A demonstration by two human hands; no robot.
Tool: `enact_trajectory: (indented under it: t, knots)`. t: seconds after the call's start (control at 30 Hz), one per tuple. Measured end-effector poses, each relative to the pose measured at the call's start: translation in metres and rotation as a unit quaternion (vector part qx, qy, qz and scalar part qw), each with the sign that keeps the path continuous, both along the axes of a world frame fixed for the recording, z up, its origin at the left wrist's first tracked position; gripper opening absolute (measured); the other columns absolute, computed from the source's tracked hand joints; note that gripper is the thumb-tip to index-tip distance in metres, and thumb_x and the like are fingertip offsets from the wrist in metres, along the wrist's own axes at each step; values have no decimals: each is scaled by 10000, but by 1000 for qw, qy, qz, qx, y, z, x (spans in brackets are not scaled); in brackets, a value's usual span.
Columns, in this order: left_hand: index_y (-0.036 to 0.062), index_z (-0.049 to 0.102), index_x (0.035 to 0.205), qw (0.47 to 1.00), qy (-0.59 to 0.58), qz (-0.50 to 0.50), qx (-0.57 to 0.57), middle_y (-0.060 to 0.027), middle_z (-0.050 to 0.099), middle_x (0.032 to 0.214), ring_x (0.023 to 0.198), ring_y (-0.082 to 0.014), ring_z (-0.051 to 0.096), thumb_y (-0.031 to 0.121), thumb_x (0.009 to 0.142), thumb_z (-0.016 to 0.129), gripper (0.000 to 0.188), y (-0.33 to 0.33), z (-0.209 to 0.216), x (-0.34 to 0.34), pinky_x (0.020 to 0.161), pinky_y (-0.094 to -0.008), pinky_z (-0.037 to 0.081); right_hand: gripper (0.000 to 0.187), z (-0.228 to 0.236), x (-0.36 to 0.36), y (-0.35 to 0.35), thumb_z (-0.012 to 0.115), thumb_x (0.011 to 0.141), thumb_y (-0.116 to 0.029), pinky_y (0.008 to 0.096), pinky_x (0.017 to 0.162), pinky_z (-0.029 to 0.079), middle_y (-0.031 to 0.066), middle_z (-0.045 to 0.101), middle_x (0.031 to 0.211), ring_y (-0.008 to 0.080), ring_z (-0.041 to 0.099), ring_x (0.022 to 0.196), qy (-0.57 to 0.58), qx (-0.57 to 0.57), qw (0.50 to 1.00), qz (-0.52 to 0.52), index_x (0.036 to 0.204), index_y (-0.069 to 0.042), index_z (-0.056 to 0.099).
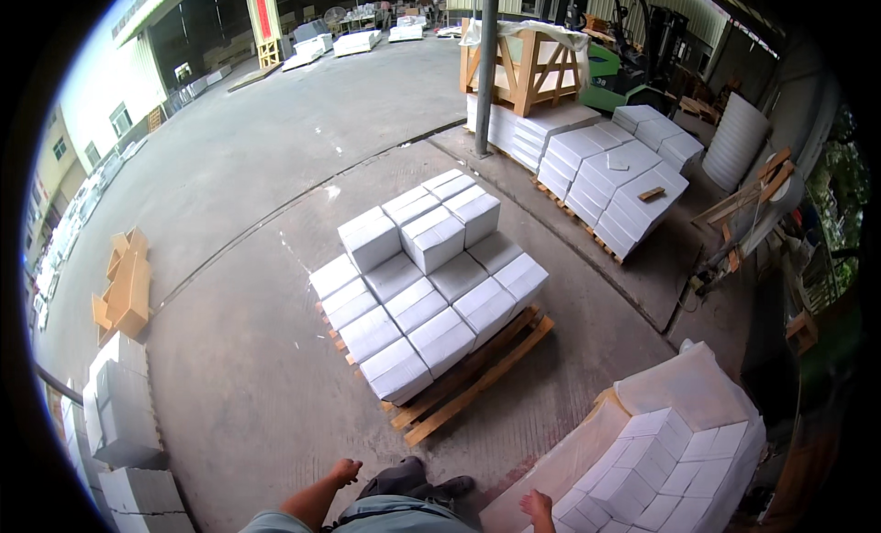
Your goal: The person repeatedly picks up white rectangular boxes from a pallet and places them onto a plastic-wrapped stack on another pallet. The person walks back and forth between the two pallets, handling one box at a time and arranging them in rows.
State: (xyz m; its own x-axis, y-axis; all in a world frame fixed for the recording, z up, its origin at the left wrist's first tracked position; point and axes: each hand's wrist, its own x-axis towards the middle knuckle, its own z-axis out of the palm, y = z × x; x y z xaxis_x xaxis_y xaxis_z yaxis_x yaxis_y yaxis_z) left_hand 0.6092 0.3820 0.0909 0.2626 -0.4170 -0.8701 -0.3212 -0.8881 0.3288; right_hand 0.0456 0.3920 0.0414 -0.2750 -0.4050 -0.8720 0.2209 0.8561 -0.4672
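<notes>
We stand on a concrete floor (257,349), which extends ahead of both hands and to either side. Far ahead and to the right of the right hand, we locate a green forklift (606,78). Nearer on that same bearing, but well apart from the hand, a pallet load of white packages (615,179) is stacked. Ahead of and between our 2 hands sits the central stack of white boxes (440,336), its upper level set toward the far side and its lower level exposed toward us. Just beside the right hand, on its right, we have a lined crate (661,372); rows of smaller white boxes (642,478) lie within its pale sheeting. Beneath the central stack, a wooden pallet (479,380) projects toward the hands. Far ahead and to the left of the left hand, we note 1 open brown carton (128,280).

Our left hand (345,471) is released, fingers loosely curved, near the close edge of the pallet. Our right hand (537,505) is released, fingers slightly spread, in front of the sheeting; we cannot tell whether it touches the crate.
</notes>
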Motion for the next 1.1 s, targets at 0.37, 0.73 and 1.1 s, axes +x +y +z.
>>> enact_trajectory:
  t: [0.37,0.73,1.1]
  knots:
    - [-32,507,1136,986,56,142,-73,-182,578,1053,813,-295,634,332,879,465,447,30,4,152,649,-402,494,382,6,165,2,561,853,-325,354,530,544,146,657,856,267,657,687,23,26,988,150,965,39,580]
    - [-31,548,1052,956,20,290,-33,-161,611,944,733,-288,646,325,868,466,409,122,-25,366,553,-389,478,412,61,397,-11,547,879,-332,339,685,515,128,636,1005,223,641,825,-6,25,972,235,1134,-9,535]
    - [-41,472,1162,944,95,308,-70,-228,568,1109,837,-338,634,329,912,437,449,73,-23,427,663,-436,513,413,60,502,-95,543,877,-354,315,672,514,119,637,1020,211,642,826,9,24,946,323,1097,-6,568]
